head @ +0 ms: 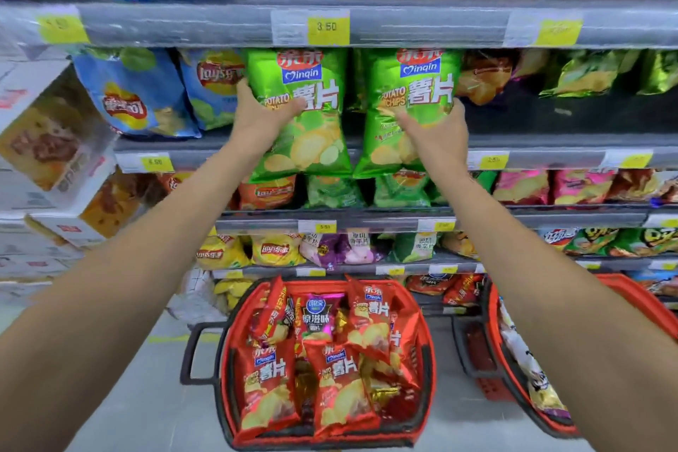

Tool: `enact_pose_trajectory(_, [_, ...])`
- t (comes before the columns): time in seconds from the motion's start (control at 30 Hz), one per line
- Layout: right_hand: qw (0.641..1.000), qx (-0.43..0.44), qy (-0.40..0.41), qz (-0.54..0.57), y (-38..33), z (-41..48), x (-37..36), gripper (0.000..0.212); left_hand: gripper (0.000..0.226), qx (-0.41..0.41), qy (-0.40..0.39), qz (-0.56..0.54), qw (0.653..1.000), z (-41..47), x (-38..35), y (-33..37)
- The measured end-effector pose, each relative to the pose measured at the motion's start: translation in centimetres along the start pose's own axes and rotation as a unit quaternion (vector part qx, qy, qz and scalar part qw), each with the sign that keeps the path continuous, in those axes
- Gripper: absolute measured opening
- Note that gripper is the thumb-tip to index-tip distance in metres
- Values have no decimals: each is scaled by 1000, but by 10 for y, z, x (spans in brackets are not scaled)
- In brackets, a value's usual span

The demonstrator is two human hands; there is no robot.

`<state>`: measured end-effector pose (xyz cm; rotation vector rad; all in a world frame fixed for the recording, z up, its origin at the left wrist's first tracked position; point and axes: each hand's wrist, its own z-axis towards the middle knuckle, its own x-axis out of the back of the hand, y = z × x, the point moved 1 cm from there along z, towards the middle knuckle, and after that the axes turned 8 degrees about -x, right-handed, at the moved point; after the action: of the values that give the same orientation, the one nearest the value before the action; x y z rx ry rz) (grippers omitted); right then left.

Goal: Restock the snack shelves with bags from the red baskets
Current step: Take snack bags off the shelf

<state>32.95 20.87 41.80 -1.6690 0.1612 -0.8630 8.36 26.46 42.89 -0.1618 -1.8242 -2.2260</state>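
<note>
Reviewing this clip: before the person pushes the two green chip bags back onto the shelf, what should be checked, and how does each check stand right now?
1. Left hand grips the left green bag: ok.
2. Right hand grips the right green bag: ok.
3. Both bags upright, labels facing out: ok.
4. Free depth behind the bags on the shelf: cannot tell, the bags hide it.
5. Price tag matching these bags: cannot tell, the nearest tags are blurred or covered.
6. More stock ready in the red basket below: ok, red bags fill it.
</note>
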Motion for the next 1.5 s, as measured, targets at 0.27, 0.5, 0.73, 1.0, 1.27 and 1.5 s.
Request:
enact_pose_trajectory(0.27, [996,31,26,78,-14,26,-30,103,97,-40,32,-2,999,39,-27,2])
enact_pose_trajectory(0.5, [997,23,-16,69,-2,44,-33,88,74,-21,-30,32,999,60,-27,-22])
enact_pose_trajectory(0.73, [997,47,-52,43,6,60,-22,61,60,-1,-68,-18,998,75,-8,-23])
enact_pose_trajectory(1.0, [997,28,-59,-46,1,42,-23,97,71,35,-31,4,999,40,-28,-30])
enact_pose_trajectory(1.27, [999,30,-36,17,22,1,-21,101,96,40,27,-12,999,-34,-53,-38])
enact_pose_trajectory(1.5, [996,-14,-86,6,89,-64,-28,83,96,122,-36,8,992,-117,-82,-88])
